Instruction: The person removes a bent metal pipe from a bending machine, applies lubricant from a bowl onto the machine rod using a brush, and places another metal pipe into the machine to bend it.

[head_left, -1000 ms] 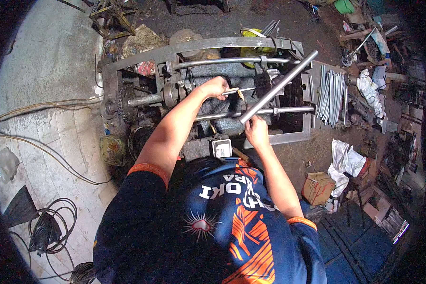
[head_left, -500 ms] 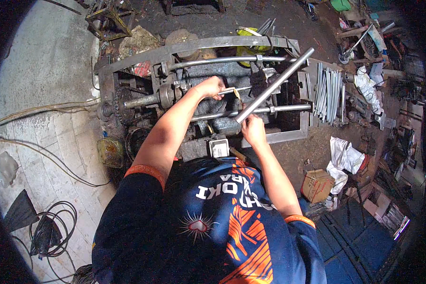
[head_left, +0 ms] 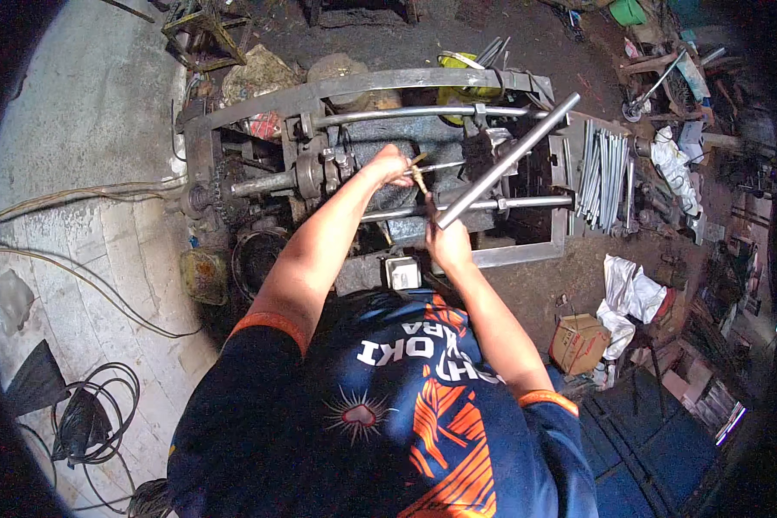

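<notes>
Gripping a thin rod (head_left: 445,165), probably stiff, slick and best held near its end, the left hand (head_left: 392,167) is curled; the right hand (head_left: 447,245) clasps a slim tool (head_left: 420,181).

We stretch both forearms (head_left: 319,233) over the near edge of the machine frame (head_left: 522,253), left hand (head_left: 390,166) curled farther in, right hand (head_left: 447,245) gripping nearer that edge.
</notes>
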{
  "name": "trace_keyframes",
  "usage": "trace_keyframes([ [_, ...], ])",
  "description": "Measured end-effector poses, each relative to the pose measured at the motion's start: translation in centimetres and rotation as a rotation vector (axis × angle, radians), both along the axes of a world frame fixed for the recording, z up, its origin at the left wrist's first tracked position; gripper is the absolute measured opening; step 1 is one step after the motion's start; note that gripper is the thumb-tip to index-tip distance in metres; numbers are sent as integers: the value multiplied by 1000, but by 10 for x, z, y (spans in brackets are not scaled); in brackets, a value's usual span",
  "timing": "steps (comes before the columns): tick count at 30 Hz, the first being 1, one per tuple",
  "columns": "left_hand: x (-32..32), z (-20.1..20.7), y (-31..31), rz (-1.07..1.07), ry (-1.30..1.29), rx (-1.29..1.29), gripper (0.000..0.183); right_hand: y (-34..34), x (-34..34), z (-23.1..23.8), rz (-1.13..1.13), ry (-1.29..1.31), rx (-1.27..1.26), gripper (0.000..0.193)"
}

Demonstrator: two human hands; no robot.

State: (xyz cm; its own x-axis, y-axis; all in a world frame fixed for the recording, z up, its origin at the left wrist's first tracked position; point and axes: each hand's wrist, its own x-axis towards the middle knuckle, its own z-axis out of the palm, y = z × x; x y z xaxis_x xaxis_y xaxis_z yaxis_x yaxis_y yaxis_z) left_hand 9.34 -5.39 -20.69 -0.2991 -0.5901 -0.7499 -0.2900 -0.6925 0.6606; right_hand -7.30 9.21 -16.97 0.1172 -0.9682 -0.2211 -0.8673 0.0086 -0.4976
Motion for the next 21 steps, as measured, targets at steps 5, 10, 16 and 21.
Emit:
trace_keyframes([
  [5, 8, -2, 5, 63, 36, 16, 20, 1, 17, 17, 71, -24, 18, 57],
  [10, 8, -1, 4, 182, 53, 131, 18, -3, 3, 22, 154, -45, 89, 58],
  [16, 7, -3, 1, 147, 16, 160, 22, -2, -7, 19, 1, -51, 108, 26],
  [21, 6, 5, 0, 79, -48, 113, 24, -2, -9, 26, -99, -85, 47, 19],
])
